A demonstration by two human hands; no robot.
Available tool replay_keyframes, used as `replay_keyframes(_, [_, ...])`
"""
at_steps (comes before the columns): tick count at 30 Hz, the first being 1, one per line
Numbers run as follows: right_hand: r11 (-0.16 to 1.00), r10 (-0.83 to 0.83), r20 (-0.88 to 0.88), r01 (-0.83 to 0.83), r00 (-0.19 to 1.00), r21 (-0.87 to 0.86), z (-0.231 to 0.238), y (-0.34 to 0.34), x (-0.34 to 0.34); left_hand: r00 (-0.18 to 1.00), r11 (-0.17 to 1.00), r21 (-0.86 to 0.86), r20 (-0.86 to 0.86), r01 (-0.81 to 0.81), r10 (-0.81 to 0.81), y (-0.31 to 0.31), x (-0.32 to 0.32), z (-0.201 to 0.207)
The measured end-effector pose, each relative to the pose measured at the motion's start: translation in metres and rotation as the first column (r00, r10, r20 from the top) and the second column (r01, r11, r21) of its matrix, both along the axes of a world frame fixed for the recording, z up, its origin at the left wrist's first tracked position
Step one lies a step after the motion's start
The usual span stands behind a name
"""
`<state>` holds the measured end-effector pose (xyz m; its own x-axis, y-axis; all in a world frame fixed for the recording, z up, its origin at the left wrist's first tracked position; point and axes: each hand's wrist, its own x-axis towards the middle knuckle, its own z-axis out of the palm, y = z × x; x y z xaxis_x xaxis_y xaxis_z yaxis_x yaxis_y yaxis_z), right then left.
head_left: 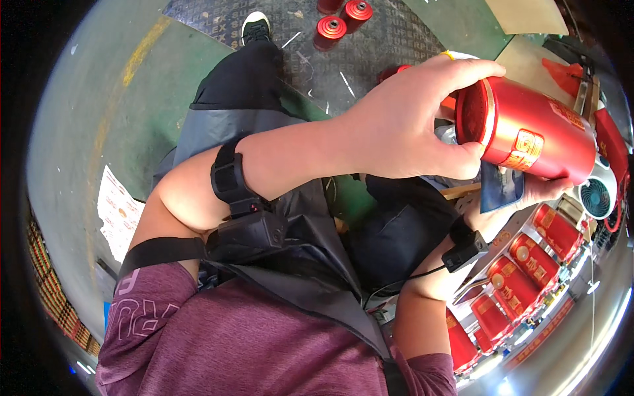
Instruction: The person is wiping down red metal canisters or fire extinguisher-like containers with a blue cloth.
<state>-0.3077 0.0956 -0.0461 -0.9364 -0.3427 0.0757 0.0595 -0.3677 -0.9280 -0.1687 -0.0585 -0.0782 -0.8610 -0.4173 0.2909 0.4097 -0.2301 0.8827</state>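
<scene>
A shiny red cylindrical canister (541,132) with gold emblems lies tilted on its side at the upper right. My left hand (429,119) is closed on the canister's left end, its thumb and fingers spread across the rim. Below the canister, my right hand (551,189) curls against its underside near the right end. A dark blue piece, cloth-like (500,188), hangs between my right palm and the canister. Part of the right hand's fingers is hidden behind the canister.
Several red canisters (330,32) stand on a dark printed mat (389,33) ahead. Red gift boxes (515,284) line the right side. A small fan (596,189) is beyond my right hand. A printed paper sheet (119,210) lies at left.
</scene>
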Motion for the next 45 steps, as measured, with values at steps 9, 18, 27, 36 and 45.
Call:
replay_keyframes(9, [1.000, -0.025, -0.048, 0.025, 0.999, 0.002, 0.002, -0.003, -0.002, 1.000, 0.999, -0.032, -0.016, 0.008, -0.009, 0.000, -0.001, -0.003])
replay_keyframes(18, [1.000, -0.011, -0.018, 0.011, 1.000, -0.012, 0.001, -0.004, -0.002, 0.999, 0.998, 0.045, -0.003, 0.050, -0.049, -0.002, 0.001, 0.001])
replay_keyframes(27, [0.999, -0.029, -0.031, 0.030, 0.999, 0.023, 0.003, -0.009, 0.005, 0.997, 0.992, 0.115, 0.056, 0.052, -0.059, -0.005, 0.003, 0.006])
replay_keyframes(36, [1.000, -0.017, -0.030, 0.016, 0.999, -0.020, 0.001, -0.005, 0.002, 0.998, 0.995, 0.086, 0.029, 0.048, -0.051, -0.005, 0.003, 0.005])
replay_keyframes(45, [0.998, -0.045, -0.040, 0.047, 0.998, 0.048, 0.005, -0.009, 0.007, 0.999, 0.995, 0.095, 0.027, 0.039, -0.042, -0.003, 0.003, 0.004])
